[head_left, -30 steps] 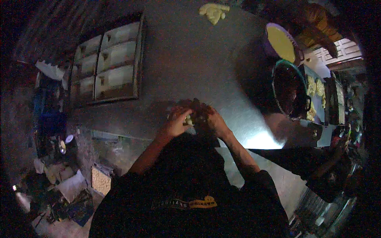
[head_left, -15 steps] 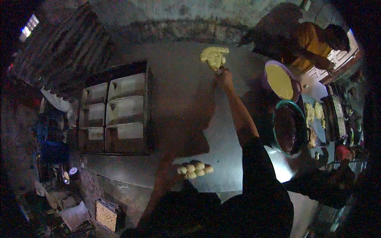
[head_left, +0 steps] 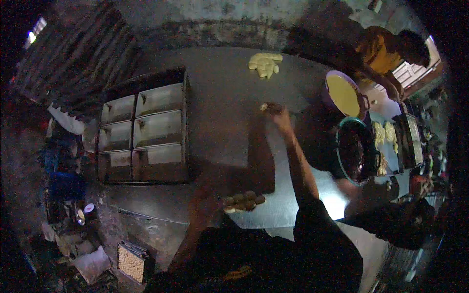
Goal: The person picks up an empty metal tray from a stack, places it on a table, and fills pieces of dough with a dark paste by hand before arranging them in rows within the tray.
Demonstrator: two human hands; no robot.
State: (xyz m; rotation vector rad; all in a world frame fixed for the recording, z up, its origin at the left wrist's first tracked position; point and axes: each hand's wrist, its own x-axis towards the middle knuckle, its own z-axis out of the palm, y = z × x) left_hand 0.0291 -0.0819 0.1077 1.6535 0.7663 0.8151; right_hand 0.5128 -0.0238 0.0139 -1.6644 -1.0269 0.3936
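My right hand [head_left: 276, 115] is held over the middle of the metal table [head_left: 220, 97], fingers closed on a small pale piece of dough [head_left: 264, 107]. Beyond it lies a pile of pale yellow dough pieces [head_left: 265, 64]. My left hand [head_left: 205, 199] is in shadow at the near edge, left of several small round dough balls [head_left: 249, 199]; its fingers are too dark and blurred to make out.
A dark metal frame [head_left: 185, 127] with several rectangular compartments stands left. At right are a purple tub [head_left: 330, 101] of yellow batter, a teal-rimmed tub [head_left: 341, 151] with dark contents and a tray [head_left: 393, 163] of dough. A co-worker [head_left: 381, 51] in yellow leans over the far right.
Both hands were together at the near edge a second ago. My right hand then reached out to the dough pile and has since pulled back toward me with a small piece in it.
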